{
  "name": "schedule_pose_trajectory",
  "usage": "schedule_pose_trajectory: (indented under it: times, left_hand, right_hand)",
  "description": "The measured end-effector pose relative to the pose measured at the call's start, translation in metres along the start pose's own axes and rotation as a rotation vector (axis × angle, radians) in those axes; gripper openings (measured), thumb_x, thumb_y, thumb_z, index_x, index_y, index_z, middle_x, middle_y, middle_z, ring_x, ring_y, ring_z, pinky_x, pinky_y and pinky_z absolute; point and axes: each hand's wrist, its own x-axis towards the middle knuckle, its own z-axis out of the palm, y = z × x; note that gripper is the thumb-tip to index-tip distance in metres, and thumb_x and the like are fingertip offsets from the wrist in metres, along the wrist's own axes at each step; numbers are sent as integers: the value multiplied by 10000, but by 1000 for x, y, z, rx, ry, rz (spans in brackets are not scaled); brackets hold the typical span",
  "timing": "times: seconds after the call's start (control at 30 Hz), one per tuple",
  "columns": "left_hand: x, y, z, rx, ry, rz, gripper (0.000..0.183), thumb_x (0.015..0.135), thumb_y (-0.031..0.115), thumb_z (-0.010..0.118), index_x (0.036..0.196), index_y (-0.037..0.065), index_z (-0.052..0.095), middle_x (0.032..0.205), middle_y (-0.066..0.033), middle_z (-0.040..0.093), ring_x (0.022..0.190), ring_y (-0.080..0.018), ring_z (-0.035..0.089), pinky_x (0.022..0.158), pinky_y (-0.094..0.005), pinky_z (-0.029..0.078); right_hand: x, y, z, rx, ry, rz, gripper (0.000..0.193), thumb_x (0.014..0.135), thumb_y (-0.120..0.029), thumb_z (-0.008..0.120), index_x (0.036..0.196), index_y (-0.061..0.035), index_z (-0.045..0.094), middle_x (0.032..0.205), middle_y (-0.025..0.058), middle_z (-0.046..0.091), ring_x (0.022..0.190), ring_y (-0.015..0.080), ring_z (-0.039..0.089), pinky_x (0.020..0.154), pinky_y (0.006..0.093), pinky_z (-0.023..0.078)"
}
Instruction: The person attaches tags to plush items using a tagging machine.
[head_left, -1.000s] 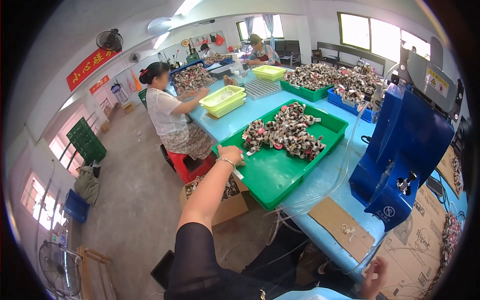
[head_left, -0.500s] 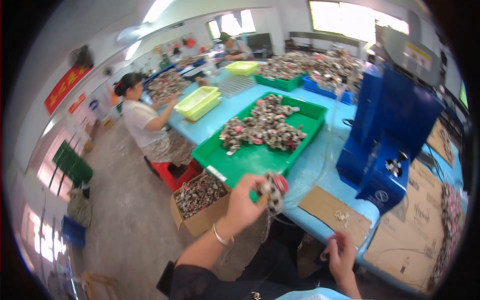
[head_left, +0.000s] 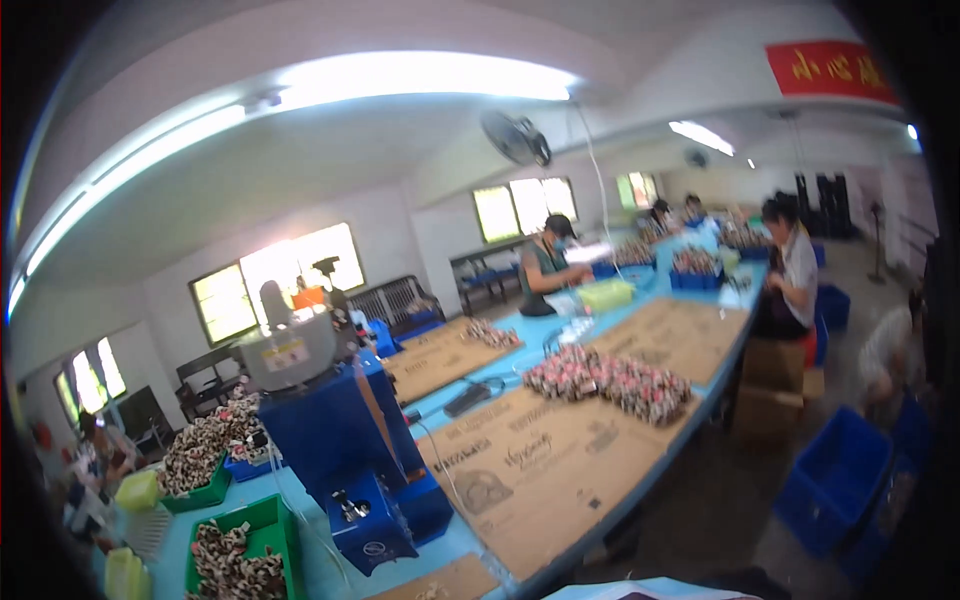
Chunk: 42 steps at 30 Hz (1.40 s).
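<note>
Set directly on a long light-blue table point(head_left: 455, 540), running from eight o'clock up toward two: a green tray point(head_left: 285, 528) and a blue machine point(head_left: 320, 430) between seven and eight; a second green tray point(head_left: 207, 492) and yellow-green tubs point(head_left: 128, 577) at eight; a small cardboard piece point(head_left: 450, 580) at six; a broad cardboard sheet point(head_left: 560, 470) at five; a yellow-green basket point(head_left: 607, 293) at three.

Red banner point(head_left: 830, 72) (yellow characters), printed cardboard point(head_left: 550, 470)
</note>
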Motion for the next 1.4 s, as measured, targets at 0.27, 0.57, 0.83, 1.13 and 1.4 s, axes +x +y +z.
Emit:
schedule_pose_trajectory:
  times: [0.27,0.57,0.83,1.13,1.4]
  left_hand:
    - [-79,12,-27,-76,-112,-408,470,852,195,656,1278,144,464,1186,-131,550,1050,-228,572,894,-359,479]
    - [-117,92,-28,26,-107,-697,525,779,91,713,1255,15,504,1148,-136,613,1034,-180,589,910,-299,459]
    - [-128,99,-41,90,-111,-850,513,759,159,744,1224,53,554,1089,-107,635,988,-168,602,874,-290,471]
    - [-134,78,-48,31,-142,-757,514,759,189,760,1209,36,565,1052,-114,651,951,-156,620,841,-278,486]
    - [-135,77,-52,29,-149,-770,503,754,179,760,1198,35,573,1066,-109,647,959,-152,617,843,-273,484]
  right_hand:
    - [-27,-44,34,49,-140,62,384,965,-425,414,1098,-107,584,886,185,633,833,374,618,712,428,490]
    - [-25,-65,40,-30,-125,-180,251,907,-329,533,833,-90,548,744,151,603,677,389,591,551,461,469]
    - [-19,-61,56,2,-243,-141,259,920,-337,493,840,-97,548,758,161,610,700,384,595,592,477,463]
    - [-14,-65,48,-86,-300,-90,261,925,-342,485,847,-104,557,755,152,612,689,375,599,590,471,471]
    - [-11,-63,50,-90,-321,-88,265,923,-345,490,891,-101,587,774,149,629,695,366,610,593,464,478]
